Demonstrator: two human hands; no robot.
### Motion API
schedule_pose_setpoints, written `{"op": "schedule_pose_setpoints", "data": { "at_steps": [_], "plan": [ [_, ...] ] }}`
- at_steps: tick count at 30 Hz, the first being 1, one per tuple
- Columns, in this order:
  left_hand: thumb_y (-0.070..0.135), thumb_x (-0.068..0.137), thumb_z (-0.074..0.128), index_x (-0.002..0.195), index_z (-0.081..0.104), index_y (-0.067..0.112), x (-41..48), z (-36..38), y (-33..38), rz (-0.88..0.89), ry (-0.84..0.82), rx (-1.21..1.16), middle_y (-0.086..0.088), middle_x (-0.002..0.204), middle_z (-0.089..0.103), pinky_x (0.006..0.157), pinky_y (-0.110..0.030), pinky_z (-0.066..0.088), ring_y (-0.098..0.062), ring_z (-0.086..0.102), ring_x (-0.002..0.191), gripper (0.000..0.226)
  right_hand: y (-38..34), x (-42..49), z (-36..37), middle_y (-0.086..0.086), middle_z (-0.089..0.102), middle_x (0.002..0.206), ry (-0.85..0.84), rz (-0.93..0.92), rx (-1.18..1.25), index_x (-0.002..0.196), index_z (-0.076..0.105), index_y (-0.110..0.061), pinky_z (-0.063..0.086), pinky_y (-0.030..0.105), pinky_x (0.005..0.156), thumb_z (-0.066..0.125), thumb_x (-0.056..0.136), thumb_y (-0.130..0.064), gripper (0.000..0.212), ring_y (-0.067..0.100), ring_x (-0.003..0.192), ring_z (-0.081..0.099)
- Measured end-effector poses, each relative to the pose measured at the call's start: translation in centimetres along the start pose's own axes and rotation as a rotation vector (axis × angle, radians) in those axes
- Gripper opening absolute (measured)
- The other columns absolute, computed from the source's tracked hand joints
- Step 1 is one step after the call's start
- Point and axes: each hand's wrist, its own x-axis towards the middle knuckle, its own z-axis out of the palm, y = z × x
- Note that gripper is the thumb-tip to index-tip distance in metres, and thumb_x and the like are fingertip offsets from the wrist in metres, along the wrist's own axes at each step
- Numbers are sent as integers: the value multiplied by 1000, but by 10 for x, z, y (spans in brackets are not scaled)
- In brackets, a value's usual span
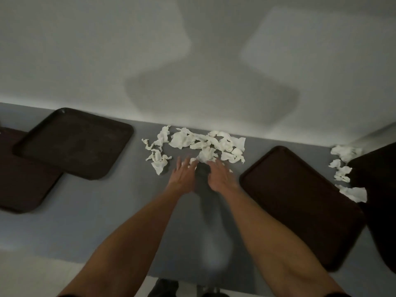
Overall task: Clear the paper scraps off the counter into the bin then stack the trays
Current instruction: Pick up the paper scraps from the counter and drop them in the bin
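Several white crumpled paper scraps (199, 143) lie in a loose heap on the grey counter (120, 206) against the wall. My left hand (183, 175) and my right hand (219, 175) reach side by side to the near edge of that heap, fingers spread and fairly straight, fingertips at the closest scraps. Neither hand holds anything. A second group of scraps (345, 168) lies at the right between two trays. Dark brown trays: one at the left (75, 142) overlapping another (19, 174), one at the right (300, 202), and one cut off at the far right (379, 189).
A pale wall (192, 61) rises directly behind the counter. The counter's front edge runs along the bottom, with light floor (32, 273) and a dark shoe (164, 287) below it. No bin is in view.
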Motion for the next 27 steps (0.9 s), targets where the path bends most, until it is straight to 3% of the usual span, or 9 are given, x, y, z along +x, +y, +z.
{"op": "schedule_pose_setpoints", "data": {
  "at_steps": [4, 8, 12, 15, 17, 20, 22, 24, 27],
  "plan": [
    [0, 91, 66, 164, 8, 15, 7, 23, -25, 102, -122, 46, -3, 172, 1, 126, -50, 19, -39, -3, 158, 95, -2, -7, 28, 4, 31, 165, 97, 14, -46, 156, 40, -18, 42, 49, 115, 58, 100, -16, 58, 37, 148, 35],
    [-5, 100, 42, 160, 28, 10, -11, 32, -34, 157, 48, -21, -8, 166, 28, 123, -38, 26, -30, 28, 152, 63, -4, -36, 52, 9, 64, 124, 212, 33, -12, 124, 67, -9, 56, 41, 97, 77, 86, -11, 39, 31, 116, 64],
    [0, 101, 47, 148, 46, 8, -45, 40, -55, 260, 77, 8, -10, 149, 49, 111, -36, 41, -29, 47, 135, 48, -5, -73, 66, 4, 64, 115, 229, 26, 98, 126, 64, -18, 58, 40, 87, 74, 85, -13, 42, 28, 107, 62],
    [2, 95, 60, 133, 61, 10, -67, 43, -71, 284, 49, -86, -10, 140, 57, 104, -38, 48, -31, 55, 126, 39, -5, -100, 78, 1, 59, 122, 222, 17, 146, 135, 61, -31, 53, 39, 88, 56, 96, -16, 42, 22, 107, 54],
    [5, 90, 67, 125, 68, 14, -81, 45, -80, 239, 64, -252, -5, 124, 66, 94, -28, 50, -27, 66, 111, 37, -8, -118, 86, -6, 59, 119, 254, 45, 171, 119, 65, -33, 50, 37, 90, 48, 102, -32, 24, 17, 97, 55],
    [4, 89, 68, 117, 75, 18, -96, 45, -90, 127, 88, -437, 0, 106, 67, 83, -14, 42, -23, 70, 95, 32, -7, -133, 104, -1, 47, 120, 397, 53, 244, 99, 64, -19, 49, 29, 95, 48, 96, -35, 23, 13, 88, 55],
    [13, 90, 73, 110, 78, 23, -103, 40, -94, 37, 66, -479, 5, 101, 67, 81, -18, 46, -19, 71, 90, 23, -12, -141, 110, 0, 41, 115, 437, 73, 283, 90, 61, -15, 46, 21, 95, 58, 96, -26, 13, 6, 83, 51],
    [23, 90, 77, 101, 79, 32, -108, 37, -97, -58, 42, -556, 14, 94, 73, 79, -21, 50, -5, 72, 86, 14, -19, -148, 110, 5, 47, 113, 439, 143, 348, 93, 60, -9, 48, 27, 93, 63, 93, -4, 6, 13, 83, 53],
    [19, 93, 73, 86, 78, 29, -113, 35, -97, -83, 9, -680, 22, 73, 71, 69, -19, 47, 8, 63, 68, 13, -23, -153, 112, 14, 62, 103, 435, 218, 285, 107, 60, -6, 50, 43, 84, 57, 71, 18, 44, 33, 90, 59]
  ]
}}
